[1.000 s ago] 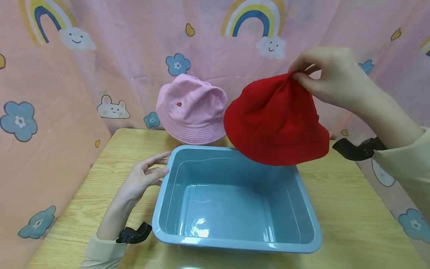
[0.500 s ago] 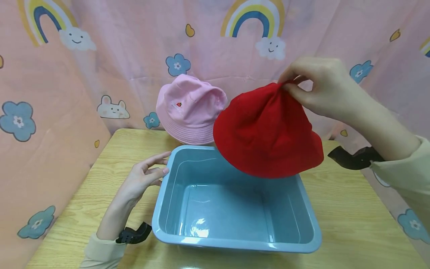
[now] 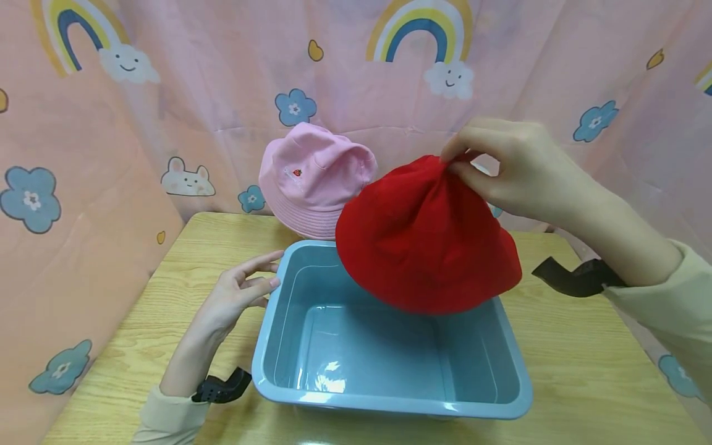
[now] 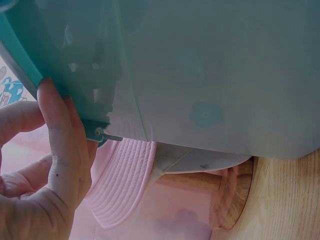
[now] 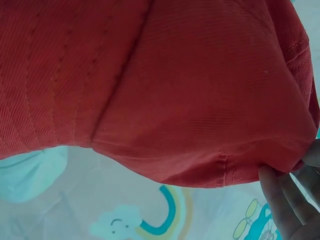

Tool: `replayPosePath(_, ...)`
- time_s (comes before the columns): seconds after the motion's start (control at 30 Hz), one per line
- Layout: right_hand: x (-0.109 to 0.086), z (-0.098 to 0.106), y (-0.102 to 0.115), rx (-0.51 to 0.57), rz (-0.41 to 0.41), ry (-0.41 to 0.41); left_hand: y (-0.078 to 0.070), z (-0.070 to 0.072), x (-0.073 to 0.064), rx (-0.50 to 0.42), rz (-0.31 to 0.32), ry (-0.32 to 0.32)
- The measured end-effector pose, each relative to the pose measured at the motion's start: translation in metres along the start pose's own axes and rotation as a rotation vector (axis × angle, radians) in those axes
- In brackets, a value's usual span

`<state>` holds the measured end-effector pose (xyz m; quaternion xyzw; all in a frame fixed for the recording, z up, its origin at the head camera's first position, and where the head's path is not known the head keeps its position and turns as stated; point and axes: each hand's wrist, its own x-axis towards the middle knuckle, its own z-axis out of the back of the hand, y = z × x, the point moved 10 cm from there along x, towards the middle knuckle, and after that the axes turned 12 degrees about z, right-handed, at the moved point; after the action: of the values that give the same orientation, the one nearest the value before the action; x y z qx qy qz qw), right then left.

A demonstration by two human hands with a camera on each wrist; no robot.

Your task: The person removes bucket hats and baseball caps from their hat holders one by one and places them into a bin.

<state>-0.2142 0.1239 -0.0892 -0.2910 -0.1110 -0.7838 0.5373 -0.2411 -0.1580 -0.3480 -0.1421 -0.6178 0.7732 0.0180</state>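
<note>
A pale, wood-grained counter (image 3: 584, 352) runs back to a pink curtain (image 3: 211, 74) printed with rainbows, smiling clouds and blue flowers, which also closes in both sides. On it stands a glossy blue tub (image 3: 389, 403), light glinting off its floor. Behind the tub, near the curtain, sits a pink hat (image 3: 317, 182). The right hand (image 3: 517, 167), its grip pinching the crown, holds a red hat (image 3: 425, 247) over the tub's far part. The left hand (image 3: 233, 300), its grip loosely spread, touches the tub's left rim.
</note>
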Motion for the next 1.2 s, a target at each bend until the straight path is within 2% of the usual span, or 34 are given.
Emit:
replayPosePath(0.53,0.001,-0.014,0.027,0.022,0.049,0.043,-0.001,0.001,0.000,0.002,-0.006,0.003)
replayPosePath(0.87,0.003,-0.019,0.051,0.074,0.156,0.041,-0.002,0.000,-0.002,-0.008,-0.003,0.014)
replayPosePath(1.2,0.001,-0.031,0.069,0.116,0.199,0.071,-0.002,0.000,-0.002,-0.018,-0.003,0.016)
